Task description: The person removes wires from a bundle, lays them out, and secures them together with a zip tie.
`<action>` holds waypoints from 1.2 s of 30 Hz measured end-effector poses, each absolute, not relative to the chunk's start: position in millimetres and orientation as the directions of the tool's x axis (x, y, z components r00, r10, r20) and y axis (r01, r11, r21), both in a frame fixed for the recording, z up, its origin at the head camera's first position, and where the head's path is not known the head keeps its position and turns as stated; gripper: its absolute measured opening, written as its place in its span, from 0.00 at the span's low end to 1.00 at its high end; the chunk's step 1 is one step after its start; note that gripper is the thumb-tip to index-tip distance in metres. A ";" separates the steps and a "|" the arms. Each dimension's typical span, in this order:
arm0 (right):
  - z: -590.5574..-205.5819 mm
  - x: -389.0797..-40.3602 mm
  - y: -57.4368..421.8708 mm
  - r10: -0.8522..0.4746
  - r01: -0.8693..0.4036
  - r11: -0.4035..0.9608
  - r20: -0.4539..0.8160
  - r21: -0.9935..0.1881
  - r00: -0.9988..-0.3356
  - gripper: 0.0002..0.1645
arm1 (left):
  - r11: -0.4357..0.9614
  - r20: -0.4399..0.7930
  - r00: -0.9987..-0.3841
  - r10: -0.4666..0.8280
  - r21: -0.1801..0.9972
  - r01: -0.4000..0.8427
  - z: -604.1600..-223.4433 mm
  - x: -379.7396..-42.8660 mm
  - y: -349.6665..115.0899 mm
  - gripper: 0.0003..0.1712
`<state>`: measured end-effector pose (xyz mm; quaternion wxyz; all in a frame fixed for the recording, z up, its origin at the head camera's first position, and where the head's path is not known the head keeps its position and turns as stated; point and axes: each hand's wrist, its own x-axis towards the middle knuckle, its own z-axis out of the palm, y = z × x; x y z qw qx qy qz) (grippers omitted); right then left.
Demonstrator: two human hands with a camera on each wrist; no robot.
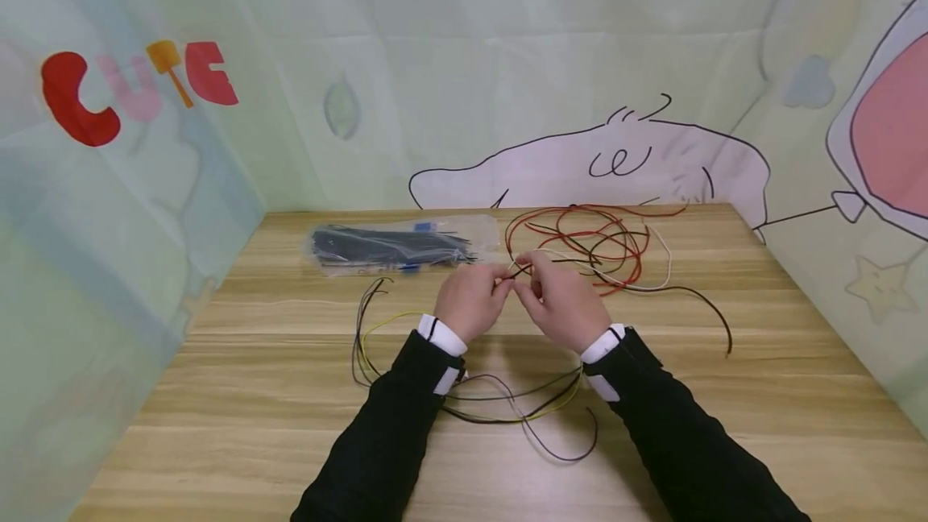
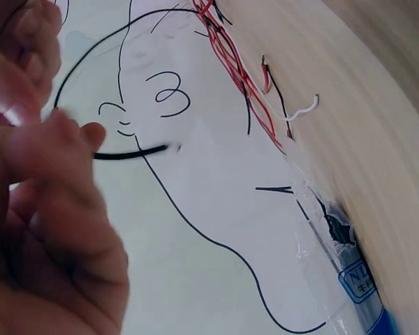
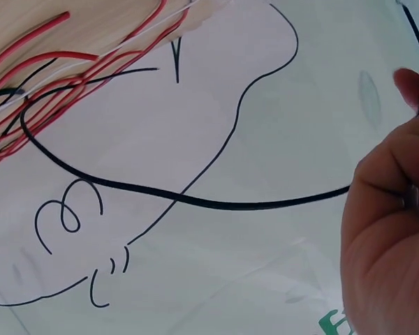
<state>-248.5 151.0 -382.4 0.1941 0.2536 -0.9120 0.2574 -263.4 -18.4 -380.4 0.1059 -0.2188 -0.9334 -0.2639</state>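
Note:
Above the table, my left hand (image 1: 470, 298) and right hand (image 1: 565, 303) meet fingertip to fingertip, both pinching a black wire. In the left wrist view, a short end of the black wire (image 2: 129, 155) sticks out past the fingertips of the left hand (image 2: 63, 230). From the right hand (image 3: 387, 237), in the right wrist view, the black wire (image 3: 230, 206) runs in a long curve back toward the red wires. Fingers hide the exact spot where the wire is held. Behind the right hand lies a tangle of red wires (image 1: 638, 252) with black ones and a white wire (image 1: 669, 268).
A clear plastic bag of thin black strips (image 1: 391, 246) lies at the back left of the wooden table (image 1: 275, 377). Under the forearms spread loose yellow, black and grey wires (image 1: 493, 422). A black wire end (image 1: 725, 329) reaches out right. Printed cloth walls (image 1: 362, 63) surround the table's back and sides.

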 end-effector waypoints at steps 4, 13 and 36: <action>-384.3 -248.8 152.1 -0.371 -0.548 0.767 0.465 -0.335 -0.804 0.15 | 0.740 0.348 -0.865 0.362 0.456 0.494 -378.8 -262.2 -18.5 0.10; -388.9 -250.8 153.1 -0.352 -0.527 0.798 0.485 -0.293 -0.801 0.13 | 0.704 0.428 -0.843 0.325 0.485 0.518 -377.8 -260.1 -21.6 0.10; -387.7 -253.3 155.7 -0.324 -0.422 0.870 0.348 -0.255 -0.880 0.18 | 0.713 0.474 -0.814 0.337 0.436 0.549 -370.8 -266.3 -40.2 0.11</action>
